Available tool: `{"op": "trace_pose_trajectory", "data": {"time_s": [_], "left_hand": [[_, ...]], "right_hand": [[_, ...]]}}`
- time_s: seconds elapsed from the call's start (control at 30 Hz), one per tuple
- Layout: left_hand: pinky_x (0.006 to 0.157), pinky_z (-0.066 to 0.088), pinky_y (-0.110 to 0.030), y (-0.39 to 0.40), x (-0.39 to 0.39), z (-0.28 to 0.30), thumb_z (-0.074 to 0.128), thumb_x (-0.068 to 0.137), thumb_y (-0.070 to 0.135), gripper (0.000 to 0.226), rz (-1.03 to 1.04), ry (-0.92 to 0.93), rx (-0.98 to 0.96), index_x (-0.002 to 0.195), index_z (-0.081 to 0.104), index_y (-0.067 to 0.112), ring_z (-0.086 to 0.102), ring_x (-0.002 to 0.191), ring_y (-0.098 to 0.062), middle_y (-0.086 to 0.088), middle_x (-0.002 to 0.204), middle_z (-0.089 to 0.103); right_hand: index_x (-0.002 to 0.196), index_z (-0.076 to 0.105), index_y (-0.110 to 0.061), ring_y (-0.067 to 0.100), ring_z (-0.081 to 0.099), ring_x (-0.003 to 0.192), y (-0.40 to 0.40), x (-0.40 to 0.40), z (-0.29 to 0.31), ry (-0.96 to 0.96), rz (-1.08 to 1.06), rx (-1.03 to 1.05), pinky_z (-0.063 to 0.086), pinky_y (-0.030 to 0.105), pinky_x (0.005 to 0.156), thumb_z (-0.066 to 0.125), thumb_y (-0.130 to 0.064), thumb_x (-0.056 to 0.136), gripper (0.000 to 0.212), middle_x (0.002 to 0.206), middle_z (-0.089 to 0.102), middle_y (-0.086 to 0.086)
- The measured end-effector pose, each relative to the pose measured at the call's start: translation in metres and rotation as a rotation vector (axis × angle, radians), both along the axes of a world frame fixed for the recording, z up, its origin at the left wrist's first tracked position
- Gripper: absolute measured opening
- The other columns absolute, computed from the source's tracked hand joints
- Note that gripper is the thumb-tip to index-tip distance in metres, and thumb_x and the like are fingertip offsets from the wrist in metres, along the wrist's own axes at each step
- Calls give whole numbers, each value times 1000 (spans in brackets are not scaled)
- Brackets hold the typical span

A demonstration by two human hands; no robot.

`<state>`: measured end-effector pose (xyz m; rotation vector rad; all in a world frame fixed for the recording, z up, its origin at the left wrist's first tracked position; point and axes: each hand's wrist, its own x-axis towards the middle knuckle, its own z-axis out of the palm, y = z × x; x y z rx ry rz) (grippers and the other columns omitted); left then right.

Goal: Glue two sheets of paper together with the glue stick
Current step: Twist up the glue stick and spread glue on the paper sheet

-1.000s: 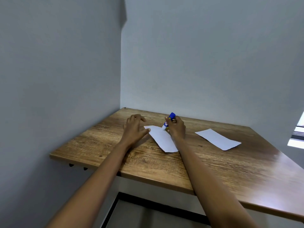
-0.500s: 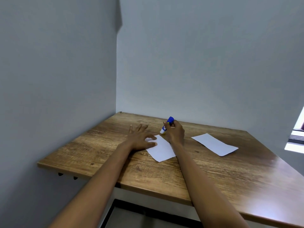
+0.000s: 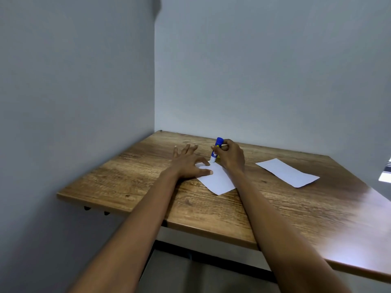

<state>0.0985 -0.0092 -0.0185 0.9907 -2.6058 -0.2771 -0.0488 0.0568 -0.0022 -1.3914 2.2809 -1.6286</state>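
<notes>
A white sheet of paper (image 3: 218, 180) lies on the wooden table (image 3: 275, 208) in front of me. My left hand (image 3: 188, 161) lies flat with fingers spread, its thumb and forefinger pressing the sheet's far left corner. My right hand (image 3: 230, 155) grips a blue and white glue stick (image 3: 216, 150), held nearly upright with its lower tip on the sheet's far end. A second white sheet (image 3: 286, 172) lies flat to the right, apart from both hands.
The table stands in a corner, with grey walls on the left (image 3: 74, 102) and behind (image 3: 275, 70). Its near edge (image 3: 211, 231) runs across under my forearms. A bright window edge (image 3: 386, 172) shows at the far right.
The view has shifted slightly. My left hand has spread flatter onto the sheet's corner. The glue stick stands more upright, its tip still at the sheet's far end.
</notes>
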Motion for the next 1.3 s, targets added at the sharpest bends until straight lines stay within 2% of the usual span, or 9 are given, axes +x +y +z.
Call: {"op": "trace_pose_trajectory", "data": {"time_s": [0.1,0.33,0.83,1.03,1.17,1.23,1.3], "left_hand": [[111,-17,-56,1,0,0,56,77,66,46,26,0,-28,119,57,47,-7,148,-21,-2,161,7],[111,-16,-58,1,3,-1,52,76,70,48,113,-9,-68,116,57,42,0,148,-22,-3,160,12],[113,-9,-62,12,12,2,51,78,69,48,175,3,-73,110,58,34,8,147,-23,-6,156,23],[113,-9,-61,15,13,3,52,78,67,50,176,5,-69,109,57,28,14,145,-24,-8,152,29],[115,-3,-56,19,14,3,53,84,57,55,63,114,-143,122,48,18,18,144,-21,-6,153,26],[114,10,-48,25,14,5,49,87,52,50,-73,196,-179,124,48,18,29,139,-20,-4,148,35],[105,20,-36,35,11,8,42,87,47,48,-217,220,-159,124,51,18,41,127,-18,-2,139,47]], "right_hand": [[101,67,-16,23,65,91,5,-1,1,-5,-12,1,52,41,79,70,-41,80,32,94,73,2],[103,68,-19,22,65,91,21,3,2,-16,-13,-23,50,40,80,70,-40,80,31,94,73,2],[94,67,-21,22,63,87,62,-8,0,-68,-68,-24,46,38,78,67,-35,80,19,77,65,-5],[90,64,-26,23,61,93,73,-11,0,-99,-158,-49,46,46,89,64,-38,79,16,85,70,-5],[93,63,-27,24,61,92,75,-12,2,-172,-165,-115,49,43,82,64,-42,79,21,88,70,-6],[93,63,-26,24,61,91,73,-13,3,-179,-166,-118,50,43,81,64,-42,79,22,88,70,-6],[93,63,-26,23,61,90,71,-14,2,-172,-164,-123,49,42,78,64,-43,79,22,86,69,-6]]}}
